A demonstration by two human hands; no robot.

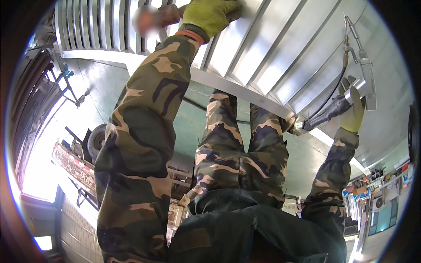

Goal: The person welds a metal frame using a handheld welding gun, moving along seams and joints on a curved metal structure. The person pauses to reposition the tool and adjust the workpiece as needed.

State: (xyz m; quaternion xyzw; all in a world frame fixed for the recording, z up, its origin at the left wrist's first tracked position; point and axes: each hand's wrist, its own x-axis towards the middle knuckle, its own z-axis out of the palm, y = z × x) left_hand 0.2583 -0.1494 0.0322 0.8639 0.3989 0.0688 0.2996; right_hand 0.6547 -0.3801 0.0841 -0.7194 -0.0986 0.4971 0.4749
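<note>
Left hand (210,17): up ahead, gloved, and there it lies over the panel (265,41); from here I can't tell whether it grips or only presses.
Right hand (352,115): well apart from the left, wrapped round the tool (332,109), thumb on the near side.
Panel: bright ribbed metal, spreading around the left hand and across to the right; I judge it stiff, probably heavy, slick under a glove. Best hold, I'd say, is its solid edge between the hands.
Tool: black and silver, slanting from the right hand towards that edge; I can't tell if its tip touches. I'd call it rigid, moderately heavy; the thick black body looks the surest hold.
Hose (344,64): black, just left of the right hand; bendy, I'd guess, so fingers stay clear.
Bar (369,79): metal, just beyond the right hand.
</note>
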